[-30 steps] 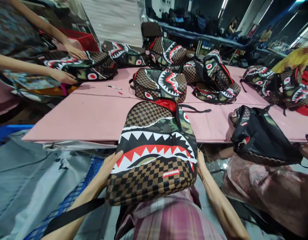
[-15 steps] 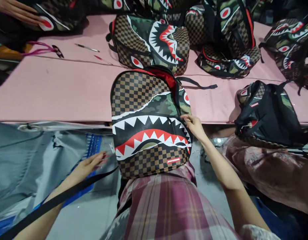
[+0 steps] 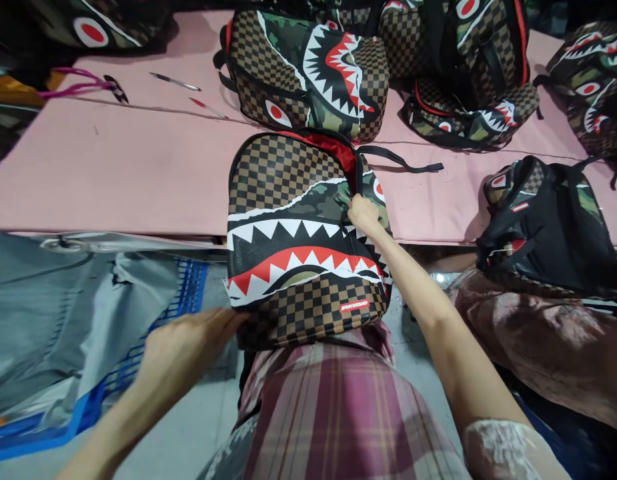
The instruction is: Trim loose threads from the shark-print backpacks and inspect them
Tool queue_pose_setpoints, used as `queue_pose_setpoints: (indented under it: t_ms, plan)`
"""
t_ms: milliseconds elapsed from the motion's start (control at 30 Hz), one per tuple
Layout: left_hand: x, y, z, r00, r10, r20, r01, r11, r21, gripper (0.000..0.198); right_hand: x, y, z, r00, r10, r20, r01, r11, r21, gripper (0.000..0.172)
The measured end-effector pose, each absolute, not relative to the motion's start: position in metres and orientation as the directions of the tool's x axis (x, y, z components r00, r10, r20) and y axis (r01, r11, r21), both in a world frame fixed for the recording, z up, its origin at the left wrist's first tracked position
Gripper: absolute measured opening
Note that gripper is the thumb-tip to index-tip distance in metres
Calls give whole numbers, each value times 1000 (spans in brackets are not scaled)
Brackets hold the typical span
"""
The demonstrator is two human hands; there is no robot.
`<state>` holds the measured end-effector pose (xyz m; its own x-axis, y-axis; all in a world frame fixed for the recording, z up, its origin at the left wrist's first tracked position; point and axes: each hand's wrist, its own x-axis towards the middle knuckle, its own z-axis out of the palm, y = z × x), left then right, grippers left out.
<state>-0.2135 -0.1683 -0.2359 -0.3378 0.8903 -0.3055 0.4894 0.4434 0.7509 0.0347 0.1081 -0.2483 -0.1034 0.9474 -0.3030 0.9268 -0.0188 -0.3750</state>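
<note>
A checkered backpack (image 3: 288,180) with a shark-mouth print leans upright between my lap and the edge of the pink table. Its top zip hangs partly open, showing red lining (image 3: 344,152). My left hand (image 3: 195,340) grips the bag's lower left corner, its fingertips partly hidden there. On the upper right side, my right hand (image 3: 364,215) is closed at the lower end of the open zip. Whatever small part sits inside those fingers is hidden. A black strap (image 3: 401,160) trails from behind the bag onto the table.
Another shark-print backpack (image 3: 333,73) lies just behind on the pink table (image 3: 113,167). More bags crowd the back right, and a black-backed one (image 3: 548,227) stands at right beside another person's lap. A pen (image 3: 174,81) and purple-handled scissors (image 3: 115,88) lie at left. A blue crate (image 3: 83,420) is below.
My left hand has come in from the side onto the bag's lower left corner. My right hand has moved up and left along the zip. A co-worker's hand has left the upper left.
</note>
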Motion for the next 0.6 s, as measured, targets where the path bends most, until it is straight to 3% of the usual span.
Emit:
queue_pose_setpoints:
  t_ms: [100,133,200,300,400,500,600]
  plan:
    - [-159,-143,-236,108,994,11,795,-93,599,34,41,117,-248,-60,947,-317,903,-84,-422,26]
    - [-141,-139,-241,250,964,87,813,-258,522,42,44,116,-246,-48,945,-324,871,-119,-476,28]
    - [-113,-136,-258,397,908,132,825,-417,381,60,54,106,-240,-39,946,-323,701,-205,-683,31]
    - [-94,-145,-285,478,874,86,824,-480,302,74,74,78,-224,-76,977,-200,177,-184,-967,29]
    - [-89,-154,-299,516,855,49,807,-505,307,71,92,60,-215,-48,997,-67,-107,-72,-992,28]
    - [-86,-149,-299,484,874,31,832,-471,293,65,106,67,-227,33,997,-67,-81,-64,-995,27]
    - [-84,-134,-294,473,880,46,842,-467,272,61,119,82,-244,86,995,-41,120,-51,-991,25]
